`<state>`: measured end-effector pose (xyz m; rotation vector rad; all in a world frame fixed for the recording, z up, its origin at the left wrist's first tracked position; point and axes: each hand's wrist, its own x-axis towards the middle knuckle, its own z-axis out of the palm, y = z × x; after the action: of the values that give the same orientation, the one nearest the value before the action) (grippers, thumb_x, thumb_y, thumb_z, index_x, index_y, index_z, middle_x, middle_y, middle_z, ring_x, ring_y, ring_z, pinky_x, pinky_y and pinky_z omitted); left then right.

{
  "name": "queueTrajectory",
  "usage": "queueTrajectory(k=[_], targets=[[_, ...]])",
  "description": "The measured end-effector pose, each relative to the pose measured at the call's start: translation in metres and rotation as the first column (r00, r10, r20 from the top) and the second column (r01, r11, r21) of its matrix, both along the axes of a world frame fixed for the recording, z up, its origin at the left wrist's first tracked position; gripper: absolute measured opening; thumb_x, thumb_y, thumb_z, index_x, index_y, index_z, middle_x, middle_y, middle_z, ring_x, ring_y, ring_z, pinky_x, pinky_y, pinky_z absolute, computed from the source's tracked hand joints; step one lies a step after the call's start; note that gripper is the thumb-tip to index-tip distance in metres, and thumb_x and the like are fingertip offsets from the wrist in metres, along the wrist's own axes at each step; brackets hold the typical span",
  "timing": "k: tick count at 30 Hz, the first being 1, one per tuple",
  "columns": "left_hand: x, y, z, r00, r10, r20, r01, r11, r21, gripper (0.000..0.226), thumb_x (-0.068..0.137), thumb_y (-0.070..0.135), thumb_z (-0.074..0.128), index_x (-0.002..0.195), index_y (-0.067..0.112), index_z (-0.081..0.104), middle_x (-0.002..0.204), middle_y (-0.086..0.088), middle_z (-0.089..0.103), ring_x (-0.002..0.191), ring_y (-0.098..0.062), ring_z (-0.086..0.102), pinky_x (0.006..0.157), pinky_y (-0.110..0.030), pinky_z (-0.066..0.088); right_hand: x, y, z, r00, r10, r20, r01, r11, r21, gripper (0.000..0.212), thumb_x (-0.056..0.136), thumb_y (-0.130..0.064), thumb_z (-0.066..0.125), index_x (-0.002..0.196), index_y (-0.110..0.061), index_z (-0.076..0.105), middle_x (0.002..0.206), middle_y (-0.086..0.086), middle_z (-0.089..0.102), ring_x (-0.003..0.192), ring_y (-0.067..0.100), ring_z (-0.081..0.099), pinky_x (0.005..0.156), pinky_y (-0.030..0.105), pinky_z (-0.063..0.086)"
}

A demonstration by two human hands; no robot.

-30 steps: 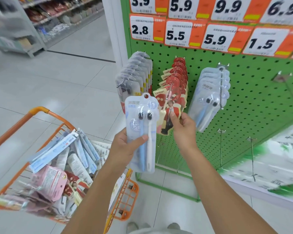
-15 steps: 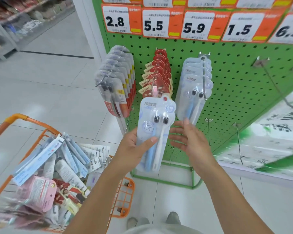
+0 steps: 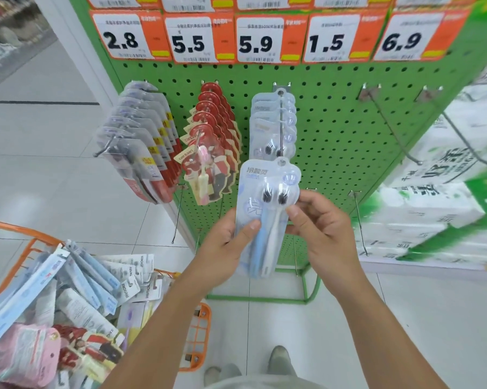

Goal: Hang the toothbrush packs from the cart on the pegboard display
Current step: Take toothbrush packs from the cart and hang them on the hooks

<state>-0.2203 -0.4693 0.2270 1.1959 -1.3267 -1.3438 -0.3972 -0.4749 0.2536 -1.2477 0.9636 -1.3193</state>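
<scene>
A green pegboard (image 3: 334, 130) carries three hooks of hanging toothbrush packs: clear-and-red packs (image 3: 141, 153), red card packs (image 3: 211, 141) and pale blue packs (image 3: 273, 122). An orange cart (image 3: 200, 332) stands on the tiled floor (image 3: 54, 164).

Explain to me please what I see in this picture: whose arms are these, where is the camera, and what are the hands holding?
There is no machine here. A person wears a wide-angle camera on the head, looking forward and down, so the two bare arms at the bottom are the person's own.

The left hand holds a clear twin toothbrush pack, with one blue and one white brush inside; its thumb lies across the front. The right hand takes a grip on the pack's right edge with its fingertips.

In front stands a green pegboard display with orange price tags on top. Three hooks already carry packs: clear ones with red, red card ones, and packs of the same kind as the held one. Some hooks to the right are bare.

At lower left is an orange cart full of more packs.
</scene>
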Motion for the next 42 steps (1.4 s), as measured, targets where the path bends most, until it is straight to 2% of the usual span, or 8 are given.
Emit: queueTrajectory(k=[10,16,22,32,35,37,40,42], targets=[[-0.014,-0.02,-0.006,0.996,0.088,0.018,-0.089,0.996,0.014,0.023,0.102,0.022,0.056,0.125,0.024,0.06,0.119,0.005,0.072,0.113,-0.015,0.067,0.1,-0.041,0.053,-0.003,-0.024,-0.011,0.993,-0.093,-0.069,0.102,0.984,0.144,0.016,0.101,-0.004,0.055,0.106,-0.002,0.069,0.096,0.008,0.076,0.088,0.017,0.071,0.084,0.039,0.061],[-0.029,-0.058,-0.018,0.934,0.287,0.212,-0.269,0.957,-0.113,0.02,0.102,0.027,0.056,0.119,0.017,0.062,0.107,0.002,0.071,0.099,-0.015,0.068,0.088,-0.046,0.057,0.001,-0.065,-0.021,0.915,-0.255,-0.311,0.252,0.966,-0.053,0.015,0.101,-0.012,0.059,0.095,-0.012,0.073,0.088,0.002,0.075,0.085,0.024,0.072,0.081,0.045,0.062],[-0.049,-0.068,-0.024,0.777,0.523,0.35,-0.443,0.85,-0.286,0.024,0.102,0.033,0.054,0.09,0.012,0.054,0.072,0.004,0.055,0.06,-0.009,0.05,0.056,-0.031,0.042,0.01,-0.077,-0.028,0.876,-0.373,-0.307,0.342,0.928,-0.151,0.014,0.1,-0.017,0.059,0.095,-0.017,0.072,0.085,-0.003,0.072,0.082,0.023,0.07,0.08,0.048,0.059],[-0.037,-0.038,-0.023,0.805,0.495,0.325,-0.54,0.839,0.06,0.038,0.096,0.047,0.06,0.111,0.013,0.065,0.098,0.005,0.068,0.088,-0.013,0.065,0.084,-0.029,0.053,0.017,-0.046,-0.075,0.828,-0.506,-0.242,0.517,0.856,-0.019,0.008,0.092,-0.034,0.062,0.099,-0.031,0.06,0.101,-0.004,0.066,0.096,0.027,0.066,0.08,0.053,0.057],[0.024,0.03,-0.062,0.818,0.435,0.376,-0.512,0.849,0.133,0.025,0.094,0.043,0.065,0.097,0.02,0.073,0.084,0.011,0.069,0.08,-0.006,0.065,0.079,-0.028,0.056,0.055,-0.006,-0.106,0.902,-0.309,-0.301,0.356,0.927,0.118,0.006,0.095,-0.03,0.059,0.094,-0.036,0.057,0.096,-0.007,0.063,0.088,0.022,0.063,0.077,0.047,0.058],[0.082,0.092,-0.099,0.715,0.524,0.464,-0.656,0.731,0.186,0.02,0.09,0.043,0.069,0.081,0.025,0.071,0.072,0.011,0.069,0.072,-0.008,0.067,0.073,-0.031,0.056,0.093,0.023,-0.127,0.926,0.076,-0.369,0.038,0.955,0.293,0.011,0.098,-0.023,0.061,0.089,-0.03,0.061,0.09,-0.004,0.067,0.082,0.019,0.064,0.072,0.036,0.057],[0.164,0.183,-0.144,0.497,0.577,0.648,-0.863,0.404,0.302,0.021,0.087,0.038,0.067,0.079,0.02,0.071,0.073,0.007,0.07,0.082,-0.021,0.069,0.071,-0.03,0.049,0.161,0.063,-0.158,0.666,0.641,-0.382,-0.378,0.731,0.568,0.013,0.095,-0.018,0.068,0.084,-0.024,0.069,0.082,-0.001,0.072,0.077,0.019,0.069,0.068,0.032,0.059],[0.201,0.231,-0.159,0.402,0.595,0.696,-0.915,0.226,0.336,0.019,0.083,0.037,0.066,0.085,0.018,0.071,0.079,0.008,0.069,0.089,-0.022,0.067,0.072,-0.029,0.044,0.208,0.086,-0.177,0.498,0.773,-0.392,-0.478,0.622,0.62,0.009,0.091,-0.018,0.073,0.082,-0.022,0.071,0.076,-0.006,0.068,0.075,0.015,0.065,0.075,0.041,0.059]])
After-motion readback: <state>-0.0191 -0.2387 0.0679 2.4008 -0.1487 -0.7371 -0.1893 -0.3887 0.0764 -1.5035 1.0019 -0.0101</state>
